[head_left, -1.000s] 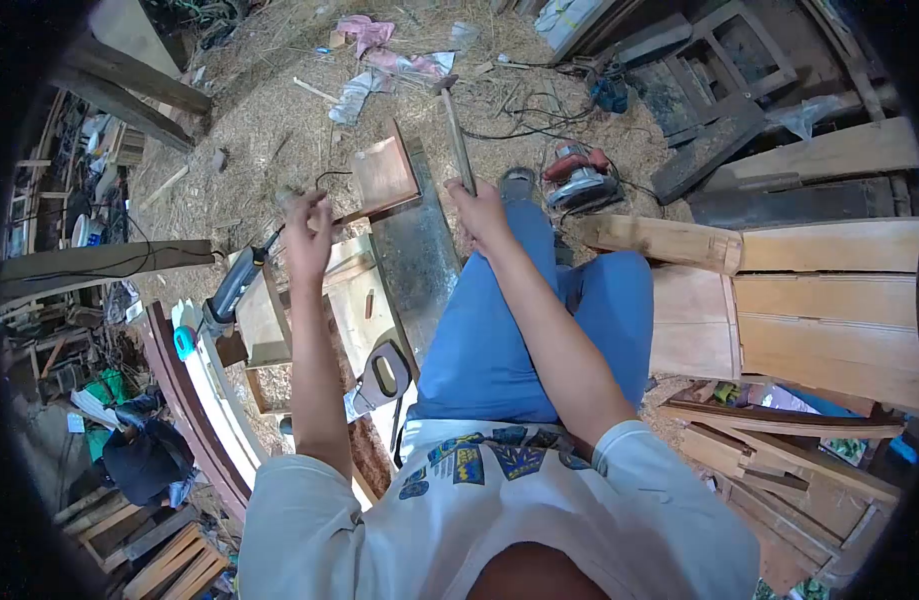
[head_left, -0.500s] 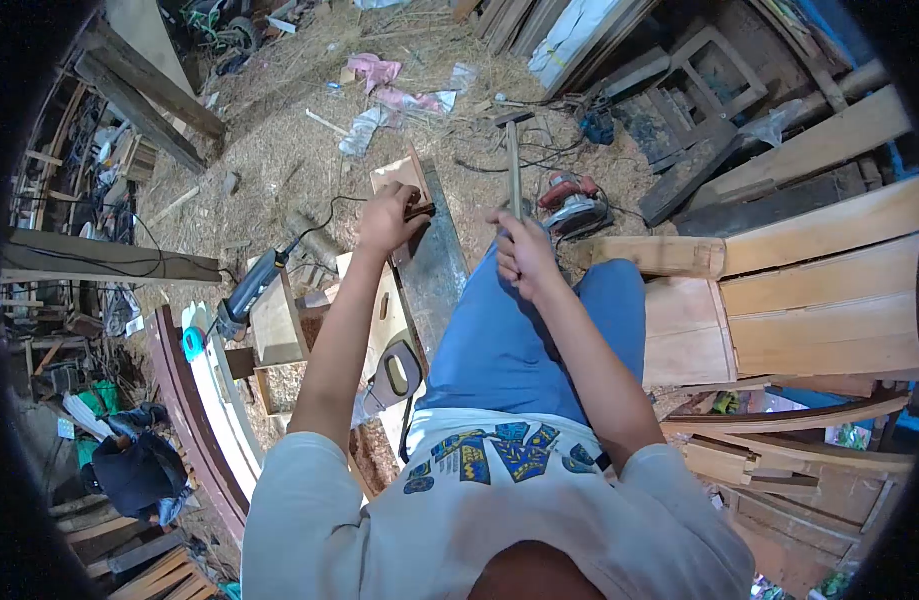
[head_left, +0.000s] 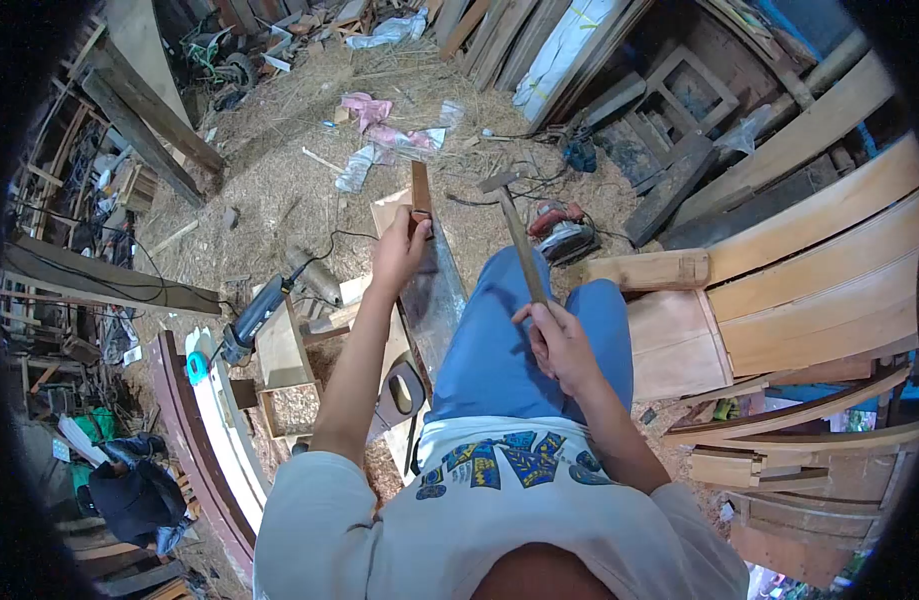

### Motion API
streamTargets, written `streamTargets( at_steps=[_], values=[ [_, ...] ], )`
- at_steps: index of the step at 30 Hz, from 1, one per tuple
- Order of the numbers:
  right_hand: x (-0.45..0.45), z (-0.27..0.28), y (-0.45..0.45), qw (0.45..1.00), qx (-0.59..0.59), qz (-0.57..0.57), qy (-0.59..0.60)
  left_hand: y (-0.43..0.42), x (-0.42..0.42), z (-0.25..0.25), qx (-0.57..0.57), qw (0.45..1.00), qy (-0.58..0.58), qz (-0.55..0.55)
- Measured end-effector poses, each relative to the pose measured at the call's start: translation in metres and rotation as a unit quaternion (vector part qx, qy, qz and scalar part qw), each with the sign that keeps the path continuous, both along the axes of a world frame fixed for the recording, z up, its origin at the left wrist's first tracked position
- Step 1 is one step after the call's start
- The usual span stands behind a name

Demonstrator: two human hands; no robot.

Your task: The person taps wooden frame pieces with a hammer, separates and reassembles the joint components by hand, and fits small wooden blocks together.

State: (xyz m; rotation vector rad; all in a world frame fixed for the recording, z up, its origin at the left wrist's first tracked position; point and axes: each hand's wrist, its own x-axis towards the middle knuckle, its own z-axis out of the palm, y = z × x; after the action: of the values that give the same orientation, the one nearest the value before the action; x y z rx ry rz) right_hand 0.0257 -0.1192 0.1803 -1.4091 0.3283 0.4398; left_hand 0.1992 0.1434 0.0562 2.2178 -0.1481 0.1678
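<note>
Seen from above: a left hand (head_left: 397,258) with grip pressed together on a narrow brown wood piece (head_left: 420,188), pinching the near part between thumb and fingers, with the far end projecting beyond them, away from the body. Directly below and beside, a dark grey board (head_left: 441,305) alongside the thigh; impossible to tell whether in contact with the wood piece. At right, a right hand (head_left: 562,350) with grip wrapped around the lower handle of a hammer (head_left: 522,245), above the blue trousers (head_left: 499,345); hammer head outermost, slanting away from the body and well apart from the wood piece. Beyond the knees, on the shaving-strewn floor (head_left: 279,200), a red-and-grey power tool (head_left: 564,230) near the hammer. Near the left forearm, a handsaw with a dark grey handle (head_left: 416,382); farther left, a blue-and-black power tool (head_left: 256,318) with a black cord, beside a pale wooden box (head_left: 283,345).
</note>
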Motion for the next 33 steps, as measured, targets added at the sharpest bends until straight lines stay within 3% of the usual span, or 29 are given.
streamTargets(
  at_steps=[2,5,9,12,15,19,24,27,33],
  values=[
    [-0.004,-0.009,-0.001,1.0,0.017,0.021,-0.011,-0.007,-0.014,0.02,-0.14,0.986,0.096,0.0],
    [-0.008,-0.017,0.0,0.999,0.012,0.033,-0.016,-0.024,-0.02,-0.009,-0.415,0.907,0.039,-0.056],
    [-0.011,-0.03,0.008,0.999,-0.011,0.032,-0.038,-0.041,-0.043,-0.028,-0.387,0.919,0.062,-0.037],
    [-0.009,-0.023,0.002,0.996,-0.018,0.056,0.068,-0.052,-0.055,-0.054,-0.38,0.922,0.071,0.002],
    [-0.015,-0.04,0.001,0.996,-0.068,0.048,0.019,-0.056,-0.061,-0.062,-0.378,0.923,0.067,0.038],
    [-0.019,-0.035,-0.002,0.991,-0.108,0.081,0.013,-0.054,-0.064,-0.073,-0.42,0.904,0.085,-0.011],
    [-0.028,-0.044,-0.017,0.984,-0.141,0.107,0.013,-0.067,-0.081,-0.071,-0.315,0.948,-0.016,0.039],
    [-0.037,-0.046,-0.026,0.973,-0.205,0.107,-0.003,-0.079,-0.089,-0.067,-0.34,0.934,-0.101,0.037],
    [-0.054,-0.03,-0.033,0.971,-0.217,0.101,0.02,-0.08,-0.09,-0.065,-0.321,0.941,-0.105,-0.006]
  ],
)
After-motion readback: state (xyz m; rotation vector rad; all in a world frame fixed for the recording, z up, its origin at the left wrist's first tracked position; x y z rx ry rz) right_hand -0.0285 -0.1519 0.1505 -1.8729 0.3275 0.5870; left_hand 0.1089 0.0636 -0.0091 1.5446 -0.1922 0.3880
